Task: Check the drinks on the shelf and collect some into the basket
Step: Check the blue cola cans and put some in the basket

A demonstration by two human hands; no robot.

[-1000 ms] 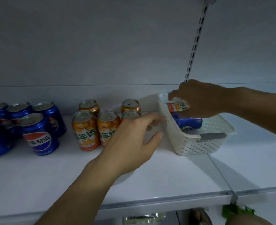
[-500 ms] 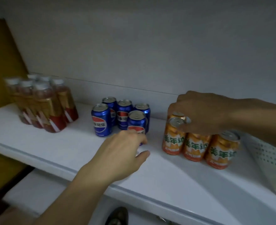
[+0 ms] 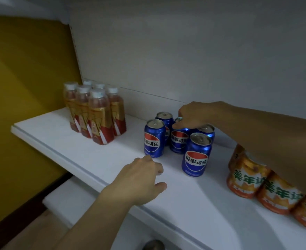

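Note:
Several blue cola cans stand in a cluster on the white shelf. My right hand reaches in from the right, its fingers closed over the top of the middle blue can, which stands on the shelf. Another blue can stands nearest the front, and one is at the cluster's left. My left hand rests on the shelf just in front of the cluster, fingers loosely apart and holding nothing. Orange cans stand at the right under my right forearm. The basket is out of view.
A pack of several red-and-gold bottles with white caps stands at the shelf's left end. A yellow wall bounds the left side. A lower white shelf juts out beneath. The grey back panel rises behind the drinks.
The view has swung left, away from the basket. My right hand left the basket, passed over the orange cans and now sits on a blue can. My left hand followed leftward along the shelf.

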